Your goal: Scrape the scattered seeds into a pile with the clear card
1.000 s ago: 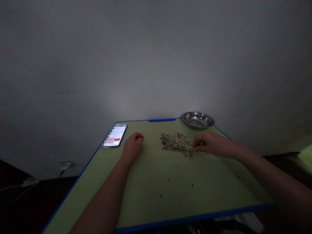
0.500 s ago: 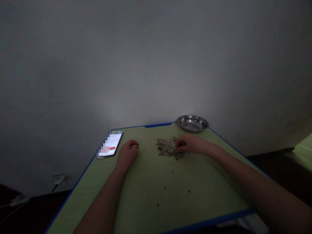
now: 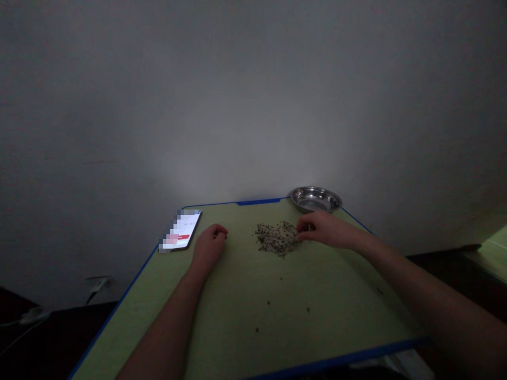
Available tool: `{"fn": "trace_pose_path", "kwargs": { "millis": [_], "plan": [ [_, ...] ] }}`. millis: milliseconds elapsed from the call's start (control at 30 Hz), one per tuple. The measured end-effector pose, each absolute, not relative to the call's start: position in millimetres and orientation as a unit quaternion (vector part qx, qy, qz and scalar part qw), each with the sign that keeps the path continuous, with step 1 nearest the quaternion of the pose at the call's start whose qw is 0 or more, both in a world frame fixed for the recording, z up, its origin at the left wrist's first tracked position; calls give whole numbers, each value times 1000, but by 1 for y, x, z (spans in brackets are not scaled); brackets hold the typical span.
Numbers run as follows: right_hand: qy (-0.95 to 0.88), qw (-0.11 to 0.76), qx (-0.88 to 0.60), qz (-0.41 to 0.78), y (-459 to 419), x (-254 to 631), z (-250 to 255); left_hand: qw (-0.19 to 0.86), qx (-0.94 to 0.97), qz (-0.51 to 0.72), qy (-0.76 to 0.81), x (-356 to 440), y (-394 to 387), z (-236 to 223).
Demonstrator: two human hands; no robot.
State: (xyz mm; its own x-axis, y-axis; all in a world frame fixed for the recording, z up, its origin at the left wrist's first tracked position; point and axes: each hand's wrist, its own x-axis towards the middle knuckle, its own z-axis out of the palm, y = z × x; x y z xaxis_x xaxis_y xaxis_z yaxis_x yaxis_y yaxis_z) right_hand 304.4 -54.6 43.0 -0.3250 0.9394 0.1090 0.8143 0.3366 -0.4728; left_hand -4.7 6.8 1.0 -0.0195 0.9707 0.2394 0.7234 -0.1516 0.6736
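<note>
Small dark grains, like seeds or peppercorns, lie in a loose heap (image 3: 274, 241) on the light green tabletop (image 3: 237, 295). At the heap's right edge is my right hand (image 3: 322, 229), its thumb and fingertips drawn together in a pinch. Anything between those fingertips is too small to make out. My left hand (image 3: 209, 245) rests on the table left of the heap, with the fingers curled in and nothing visible in them. A shallow metal bowl (image 3: 316, 200) stands just behind my right hand, apart from it.
A phone (image 3: 182, 229) with a lit screen lies at the table's left edge, beside my left hand. Several stray grains (image 3: 268, 303) are scattered nearer to me. A grey wall (image 3: 245, 105) rises behind the table's blue back edge (image 3: 257, 202).
My right hand has shifted a little to the right, uncovering more of the heap's right side. My left hand keeps its place by the phone. The whole view has moved slightly.
</note>
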Motion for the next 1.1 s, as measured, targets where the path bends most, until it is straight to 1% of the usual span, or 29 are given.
{"fn": "trace_pose_path", "kwargs": {
  "millis": [200, 500, 667, 833, 967, 1100],
  "plan": [
    [-811, 152, -547, 141, -71, 286, 26, 176, 682, 344, 621, -4, 7, 0],
    [-808, 157, -567, 41, -42, 241, 22, 172, 685, 339, 621, -5, 6, 2],
    [-808, 162, -564, 54, -42, 242, 27, 182, 678, 340, 626, -3, 5, 0],
    [-819, 152, -537, 135, -61, 250, 32, 182, 680, 347, 620, -1, 4, 0],
    [-820, 126, -543, 129, -70, 241, 26, 173, 682, 346, 621, 0, 5, 0],
    [-836, 124, -514, 146, -75, 219, 23, 173, 682, 342, 623, -1, 6, -1]
  ]
}}
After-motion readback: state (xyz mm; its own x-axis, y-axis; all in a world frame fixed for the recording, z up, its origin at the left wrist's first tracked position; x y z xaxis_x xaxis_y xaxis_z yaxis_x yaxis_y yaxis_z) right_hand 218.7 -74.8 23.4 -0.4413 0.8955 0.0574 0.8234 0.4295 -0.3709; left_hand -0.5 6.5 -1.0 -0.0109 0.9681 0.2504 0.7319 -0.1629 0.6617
